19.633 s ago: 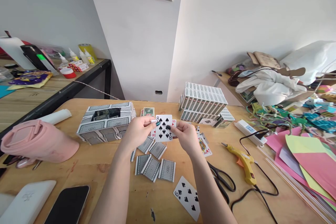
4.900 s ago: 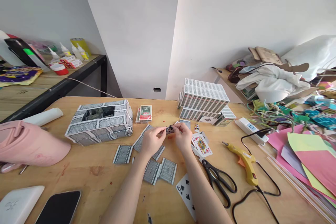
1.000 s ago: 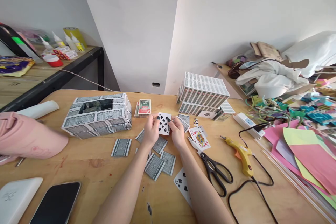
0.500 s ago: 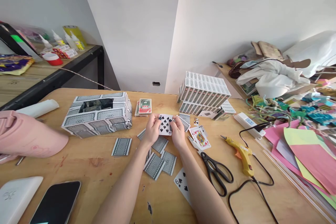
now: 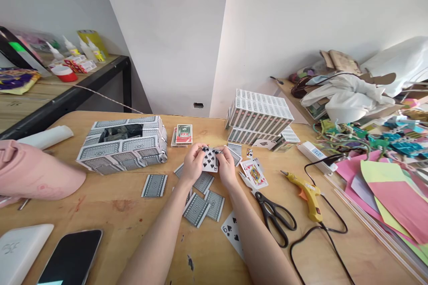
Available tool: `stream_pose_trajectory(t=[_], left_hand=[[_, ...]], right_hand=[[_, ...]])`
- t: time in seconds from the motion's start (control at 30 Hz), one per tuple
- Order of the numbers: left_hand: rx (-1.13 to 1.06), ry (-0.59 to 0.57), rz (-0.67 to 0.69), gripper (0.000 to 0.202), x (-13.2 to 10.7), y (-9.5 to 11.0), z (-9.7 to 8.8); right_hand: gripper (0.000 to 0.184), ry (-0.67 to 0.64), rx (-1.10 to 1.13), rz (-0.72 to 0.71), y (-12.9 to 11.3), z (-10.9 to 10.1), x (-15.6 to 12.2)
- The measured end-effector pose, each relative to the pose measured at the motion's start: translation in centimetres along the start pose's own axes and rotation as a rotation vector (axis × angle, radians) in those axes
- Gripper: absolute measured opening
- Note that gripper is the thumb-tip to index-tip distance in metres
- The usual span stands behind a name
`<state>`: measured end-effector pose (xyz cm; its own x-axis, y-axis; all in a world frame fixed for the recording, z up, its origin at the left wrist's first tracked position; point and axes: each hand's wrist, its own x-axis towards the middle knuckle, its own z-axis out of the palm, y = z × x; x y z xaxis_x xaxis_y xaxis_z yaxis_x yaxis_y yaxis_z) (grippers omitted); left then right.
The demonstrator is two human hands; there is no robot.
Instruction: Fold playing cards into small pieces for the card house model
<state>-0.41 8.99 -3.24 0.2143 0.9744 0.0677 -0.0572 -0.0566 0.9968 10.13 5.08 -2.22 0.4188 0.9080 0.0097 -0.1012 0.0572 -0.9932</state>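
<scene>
White card (image 5: 209, 163) apparently points its long axis forward

Craft workshop, yellow glue gun (image 5: 309, 196), black-handled scissors (image 5: 274, 216), coloured paper (image 5: 393, 196), wooden worktable (image 5: 133, 236)

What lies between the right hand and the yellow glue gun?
In the head view, a red-suited face card overlapping another card, the scissors' blades by its edge, then bare table.
</scene>
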Motion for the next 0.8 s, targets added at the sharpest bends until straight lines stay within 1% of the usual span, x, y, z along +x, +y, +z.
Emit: stream_pose_trajectory(t=[0.1, 0.27, 0.4, 0.53, 0.67, 0.8], left_hand=[[0.044, 0.013, 0.032, 0.014, -0.1, 0.2, 0.0], [0.184, 0.034, 0.148, 0.013, -0.3, 0.7, -0.2], [0.231, 0.032, 0.194, 0.015, -0.3, 0.8, -0.3], [0.26, 0.027, 0.195, 0.016, -0.3, 0.7, -0.5], [0.292, 0.015, 0.215, 0.018, -0.5, 0.6, -0.5], [0.297, 0.01, 0.256, 0.019, -0.4, 0.7, -0.5]], right_hand=[[0.01, -0.008, 0.032, 0.004, 0.5, -0.1, 0.2], [0.008, -0.016, 0.106, 0.01, 1.6, -0.2, 0.5], [0.007, -0.026, 0.163, 0.044, 1.6, -0.3, 0.5], [0.018, -0.09, 0.246, 0.175, 1.1, -0.4, 0.5], [0.029, -0.082, 0.234, 0.207, 0.8, -0.3, 0.7], [0.032, -0.18, 0.221, 0.264, 0.5, -0.5, 0.8]])
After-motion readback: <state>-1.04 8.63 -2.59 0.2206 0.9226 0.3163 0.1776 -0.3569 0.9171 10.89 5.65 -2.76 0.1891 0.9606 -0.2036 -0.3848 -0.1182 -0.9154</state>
